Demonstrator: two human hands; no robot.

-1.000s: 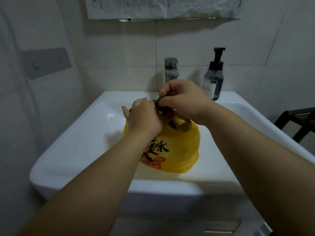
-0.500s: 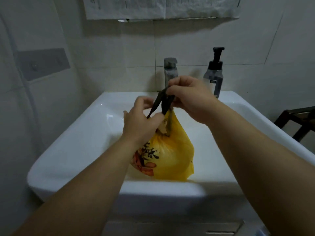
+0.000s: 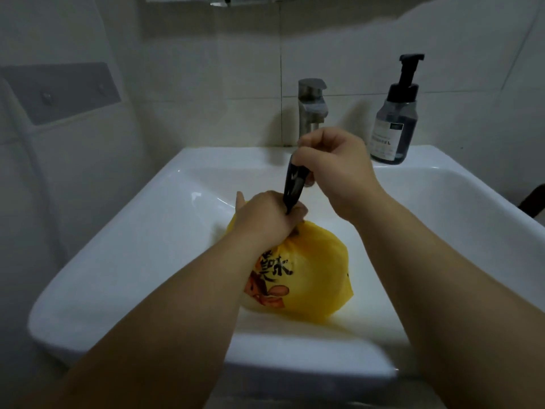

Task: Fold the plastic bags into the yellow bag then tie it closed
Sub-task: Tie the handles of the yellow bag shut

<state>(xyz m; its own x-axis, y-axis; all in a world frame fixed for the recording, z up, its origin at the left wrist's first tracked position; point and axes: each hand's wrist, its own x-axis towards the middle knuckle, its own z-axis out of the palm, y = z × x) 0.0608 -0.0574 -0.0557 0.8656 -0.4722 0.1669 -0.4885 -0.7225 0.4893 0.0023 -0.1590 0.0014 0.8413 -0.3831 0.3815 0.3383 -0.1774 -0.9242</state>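
I'm looking down into the white sink [image 3: 141, 249], and there's the yellow bag [image 3: 312, 278] lying in the basin, full and rounded, its black lettering and orange cartoon turned toward seven o'clock. The left hand [image 3: 265, 218] is clamped over the gathered neck at the bag's eleven o'clock, fingers curled tight round the bunched plastic. Out of that fist comes a dark twisted strip [image 3: 293, 184] — it climbs toward one o'clock and into the right hand [image 3: 334, 169]. That hand is raised above the basin, its fingers curled round the strip's upper end. I read the strip as pulled straight between the two hands. I can't tell whether it's the bag's own handle or another piece of plastic.

At twelve o'clock the steel tap [image 3: 312, 104] stands at the back of the sink, just behind the right hand. At two o'clock a dark pump bottle [image 3: 396, 122] stands upright on the rim, apart from both hands. Over at ten o'clock a grey plate [image 3: 59, 93] is fixed to the wall, and at three o'clock a sliver of dark furniture [image 3: 534, 202] shows at the frame's edge.
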